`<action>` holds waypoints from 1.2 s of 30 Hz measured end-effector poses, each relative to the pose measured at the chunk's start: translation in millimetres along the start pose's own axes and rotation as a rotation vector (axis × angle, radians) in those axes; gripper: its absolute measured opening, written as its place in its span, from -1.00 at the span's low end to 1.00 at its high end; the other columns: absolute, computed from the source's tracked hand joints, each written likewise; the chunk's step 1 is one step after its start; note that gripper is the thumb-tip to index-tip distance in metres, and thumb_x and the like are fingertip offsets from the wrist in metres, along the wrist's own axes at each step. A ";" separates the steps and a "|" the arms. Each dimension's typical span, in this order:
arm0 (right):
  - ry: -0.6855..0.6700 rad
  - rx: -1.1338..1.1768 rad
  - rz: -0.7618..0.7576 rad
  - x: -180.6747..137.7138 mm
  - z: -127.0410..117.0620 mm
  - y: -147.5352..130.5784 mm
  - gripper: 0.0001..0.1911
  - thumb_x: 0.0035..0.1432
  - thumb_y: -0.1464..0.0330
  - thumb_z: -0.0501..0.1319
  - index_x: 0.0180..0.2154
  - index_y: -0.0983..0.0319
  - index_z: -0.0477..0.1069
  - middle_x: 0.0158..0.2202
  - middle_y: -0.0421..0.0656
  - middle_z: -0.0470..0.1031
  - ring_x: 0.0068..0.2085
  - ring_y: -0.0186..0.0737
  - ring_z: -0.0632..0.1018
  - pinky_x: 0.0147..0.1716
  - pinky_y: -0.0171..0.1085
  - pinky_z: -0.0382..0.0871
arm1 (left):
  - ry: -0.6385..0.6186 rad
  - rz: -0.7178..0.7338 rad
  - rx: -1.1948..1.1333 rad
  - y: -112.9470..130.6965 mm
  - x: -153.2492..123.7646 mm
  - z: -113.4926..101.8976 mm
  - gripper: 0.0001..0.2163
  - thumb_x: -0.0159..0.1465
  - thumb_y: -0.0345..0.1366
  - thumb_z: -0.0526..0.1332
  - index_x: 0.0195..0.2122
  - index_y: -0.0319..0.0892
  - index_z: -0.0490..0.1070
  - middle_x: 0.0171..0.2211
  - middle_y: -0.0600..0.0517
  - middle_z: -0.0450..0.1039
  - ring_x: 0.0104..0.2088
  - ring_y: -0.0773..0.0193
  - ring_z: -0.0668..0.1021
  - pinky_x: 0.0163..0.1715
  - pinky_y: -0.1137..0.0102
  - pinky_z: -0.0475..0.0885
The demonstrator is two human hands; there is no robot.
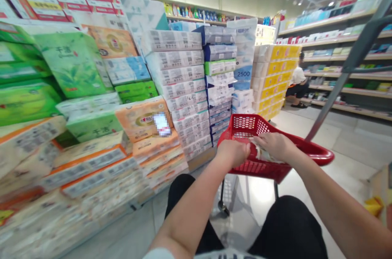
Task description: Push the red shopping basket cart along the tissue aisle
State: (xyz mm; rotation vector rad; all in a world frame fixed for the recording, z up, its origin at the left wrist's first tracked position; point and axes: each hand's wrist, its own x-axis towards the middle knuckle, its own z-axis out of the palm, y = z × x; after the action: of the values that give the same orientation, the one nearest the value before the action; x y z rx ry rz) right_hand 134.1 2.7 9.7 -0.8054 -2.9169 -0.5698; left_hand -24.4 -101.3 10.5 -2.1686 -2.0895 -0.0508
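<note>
A red plastic shopping cart basket with perforated walls stands in front of my knees. Over its opening, my left hand is closed, thumb toward the right; what its fingers hold, if anything, is hidden. Close beside it, my right hand reaches down with its fingers bent and pressed together on an off-white packet. Blur and my fingers cover much of this packet, so its contents cannot be made out.
Stacked tissue packs rise to the left, with a phone lying on an orange pack. Yellow-sided packs stand beyond the cart. A person crouches by the shelves at the right. A grey metal pole slants upward beside the cart.
</note>
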 end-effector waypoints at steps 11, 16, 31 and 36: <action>0.312 0.212 0.243 -9.7 -25.2 -90.6 -0.65 0.33 0.28 -0.11 -0.17 0.22 0.43 -0.18 -0.06 0.52 -0.11 -0.19 0.50 -0.09 -0.24 0.30 | 0.041 -0.030 0.063 -40.5 -27.8 -1.3 -0.57 0.40 -0.19 -0.17 -0.17 -0.12 0.51 -0.22 -0.09 0.56 -0.18 0.10 0.59 -0.22 0.29 0.46; 0.341 0.185 0.120 -12.2 -28.6 -118.9 -0.59 0.33 0.26 -0.10 0.08 0.26 0.30 0.04 0.00 0.43 0.03 -0.14 0.44 0.02 -0.17 0.28 | 0.084 -0.024 0.119 -62.0 -53.6 -1.3 -0.72 0.37 -0.26 -0.02 -0.21 -0.16 0.49 -0.25 -0.12 0.56 -0.22 0.11 0.59 -0.24 0.28 0.45; 0.301 0.233 0.435 4.1 -23.0 -109.5 -0.58 0.31 0.24 -0.12 -0.22 0.24 0.46 -0.21 -0.03 0.53 -0.14 -0.11 0.49 -0.14 -0.21 0.25 | 0.238 -0.116 0.117 -82.4 -46.1 15.9 -0.61 0.39 -0.29 -0.12 -0.28 -0.23 0.52 -0.32 -0.17 0.55 -0.30 0.13 0.59 -0.31 0.29 0.41; 0.580 0.220 0.449 -8.5 0.3 -116.6 -0.61 0.30 0.30 -0.09 -0.06 0.27 0.43 -0.07 -0.02 0.50 -0.04 -0.11 0.44 0.00 -0.18 0.17 | 0.496 -0.127 0.064 -76.8 -46.3 34.6 -0.59 0.39 -0.27 -0.11 -0.42 -0.18 0.49 -0.41 -0.07 0.54 -0.34 0.18 0.55 -0.25 0.29 0.33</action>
State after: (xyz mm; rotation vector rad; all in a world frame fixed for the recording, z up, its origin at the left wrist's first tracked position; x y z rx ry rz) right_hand 82.4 -94.0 -30.8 -1.0138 -2.1396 -0.3528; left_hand -105.1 -140.7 -23.7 -1.7528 -1.8995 -0.4736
